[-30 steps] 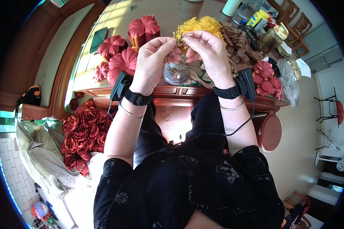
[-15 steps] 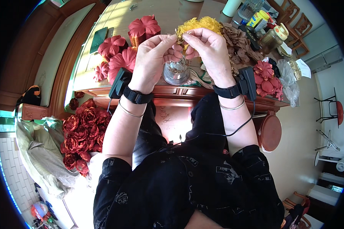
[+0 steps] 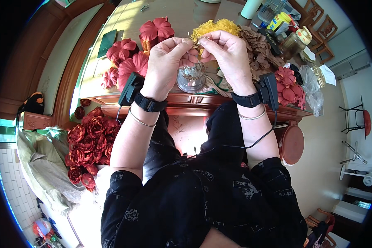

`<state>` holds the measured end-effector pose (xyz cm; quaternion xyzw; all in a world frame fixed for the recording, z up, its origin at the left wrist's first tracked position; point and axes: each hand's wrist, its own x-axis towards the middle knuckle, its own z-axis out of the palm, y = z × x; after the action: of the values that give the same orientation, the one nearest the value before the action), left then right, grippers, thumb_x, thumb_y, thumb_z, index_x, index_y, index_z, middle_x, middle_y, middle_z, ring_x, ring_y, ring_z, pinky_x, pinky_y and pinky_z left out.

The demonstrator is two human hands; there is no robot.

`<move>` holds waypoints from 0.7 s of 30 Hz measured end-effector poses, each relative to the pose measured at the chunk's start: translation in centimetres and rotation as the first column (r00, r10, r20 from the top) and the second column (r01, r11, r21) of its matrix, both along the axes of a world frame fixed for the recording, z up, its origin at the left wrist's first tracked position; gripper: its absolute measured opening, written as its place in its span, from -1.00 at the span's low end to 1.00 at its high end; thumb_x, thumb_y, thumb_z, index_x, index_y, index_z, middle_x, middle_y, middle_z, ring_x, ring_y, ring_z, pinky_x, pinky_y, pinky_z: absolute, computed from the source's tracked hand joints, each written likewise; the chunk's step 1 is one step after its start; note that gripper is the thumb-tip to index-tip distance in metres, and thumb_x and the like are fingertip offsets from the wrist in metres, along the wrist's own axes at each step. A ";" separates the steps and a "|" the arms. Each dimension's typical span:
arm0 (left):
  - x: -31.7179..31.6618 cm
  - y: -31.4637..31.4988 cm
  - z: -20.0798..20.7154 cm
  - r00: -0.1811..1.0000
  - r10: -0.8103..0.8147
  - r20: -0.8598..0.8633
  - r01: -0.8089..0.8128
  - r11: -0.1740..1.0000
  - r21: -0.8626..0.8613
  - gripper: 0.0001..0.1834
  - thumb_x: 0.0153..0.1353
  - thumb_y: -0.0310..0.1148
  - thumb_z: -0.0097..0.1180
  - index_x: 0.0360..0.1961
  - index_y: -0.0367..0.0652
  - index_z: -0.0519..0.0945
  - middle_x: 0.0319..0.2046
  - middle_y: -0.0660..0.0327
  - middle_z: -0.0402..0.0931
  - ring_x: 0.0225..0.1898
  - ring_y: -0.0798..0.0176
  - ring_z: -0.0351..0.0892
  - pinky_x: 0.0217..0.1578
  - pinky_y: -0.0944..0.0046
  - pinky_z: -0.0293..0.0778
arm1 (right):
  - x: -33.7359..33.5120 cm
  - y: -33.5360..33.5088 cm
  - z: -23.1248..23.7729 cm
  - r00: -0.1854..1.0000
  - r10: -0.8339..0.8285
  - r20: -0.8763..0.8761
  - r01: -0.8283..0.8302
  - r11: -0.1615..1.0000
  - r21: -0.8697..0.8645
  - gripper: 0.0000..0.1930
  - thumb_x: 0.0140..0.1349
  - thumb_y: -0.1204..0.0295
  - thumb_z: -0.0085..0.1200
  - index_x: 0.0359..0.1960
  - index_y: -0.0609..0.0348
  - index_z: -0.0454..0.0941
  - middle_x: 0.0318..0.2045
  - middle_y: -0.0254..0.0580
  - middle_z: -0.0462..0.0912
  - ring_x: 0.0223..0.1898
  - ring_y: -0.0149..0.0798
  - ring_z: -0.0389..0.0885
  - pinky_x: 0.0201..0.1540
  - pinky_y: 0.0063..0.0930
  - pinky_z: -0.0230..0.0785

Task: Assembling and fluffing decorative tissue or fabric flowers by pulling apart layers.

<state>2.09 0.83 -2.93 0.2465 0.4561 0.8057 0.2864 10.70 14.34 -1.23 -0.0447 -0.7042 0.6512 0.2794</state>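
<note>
Pinches of 2 bare hands, left hand [image 3: 165, 60] and right hand [image 3: 228, 56], stand narrow on a small thin golden-brown piece [image 3: 197, 41] midway between them, long axis unreadable; just beyond sits a frilled yellow heap [image 3: 221, 25].

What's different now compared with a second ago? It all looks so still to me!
Very little: the left hand and right hand have shifted slightly forward, away from the body. Nothing was visibly taken up or let go; fingertips of both stay pinched by a small piece too fine to identify. The red petal stacks, yellow fringed pile and clear container stayed put.
</note>
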 end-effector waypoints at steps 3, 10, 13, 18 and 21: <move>-0.1 -0.1 0.9 0.999 -0.002 -0.043 0.002 1.000 0.003 -0.83 0.29 -0.39 0.09 -0.23 -0.30 0.56 -0.44 0.18 0.59 -0.47 0.38 0.58 -0.37 0.43 0.52 | 0.0 0.0 0.7 0.999 0.022 -0.047 -0.024 0.999 -0.026 -0.87 0.23 0.49 0.13 -0.29 0.32 0.57 -0.53 -0.26 0.62 -0.53 -0.51 0.61 -0.46 -0.67 0.52; 0.5 -0.3 2.1 0.973 0.096 -0.208 -0.094 0.995 0.021 -0.81 0.27 -0.41 0.11 -0.19 -0.33 0.55 -0.43 0.18 0.61 -0.46 0.40 0.59 -0.38 0.48 0.51 | 0.1 0.2 1.7 0.990 0.054 -0.127 -0.049 0.998 0.046 -0.86 0.24 0.48 0.13 -0.27 0.32 0.58 -0.50 -0.26 0.64 -0.49 -0.50 0.63 -0.42 -0.66 0.54; 0.9 -0.2 2.0 0.963 0.140 -0.231 -0.136 0.990 0.031 -0.81 0.28 -0.41 0.11 -0.19 -0.33 0.56 -0.43 0.19 0.61 -0.45 0.42 0.59 -0.37 0.48 0.51 | 0.2 0.0 1.6 0.986 0.061 -0.157 -0.056 0.998 0.032 -0.86 0.24 0.48 0.13 -0.26 0.32 0.57 -0.50 -0.26 0.64 -0.48 -0.50 0.63 -0.41 -0.66 0.54; 0.9 -0.1 3.3 0.920 0.189 -0.344 -0.175 0.982 0.071 -0.83 0.28 -0.44 0.10 -0.20 -0.36 0.56 -0.44 0.19 0.61 -0.46 0.44 0.58 -0.39 0.49 0.51 | 0.3 0.0 2.7 0.974 0.064 -0.218 -0.044 0.995 0.093 -0.86 0.25 0.48 0.13 -0.25 0.33 0.57 -0.50 -0.25 0.64 -0.49 -0.49 0.62 -0.37 -0.65 0.54; 0.7 -0.1 3.6 0.904 0.193 -0.382 -0.174 0.981 0.083 -0.83 0.28 -0.47 0.09 -0.20 -0.39 0.56 -0.43 0.18 0.61 -0.46 0.44 0.59 -0.38 0.50 0.53 | 0.5 0.0 3.2 0.972 0.068 -0.226 -0.043 0.992 0.115 -0.86 0.25 0.48 0.11 -0.24 0.33 0.57 -0.49 -0.25 0.64 -0.49 -0.49 0.62 -0.35 -0.65 0.53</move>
<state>2.75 0.78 0.65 0.3638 0.5061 0.7746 0.1073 11.17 14.36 1.97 0.0662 -0.7028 0.6198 0.3428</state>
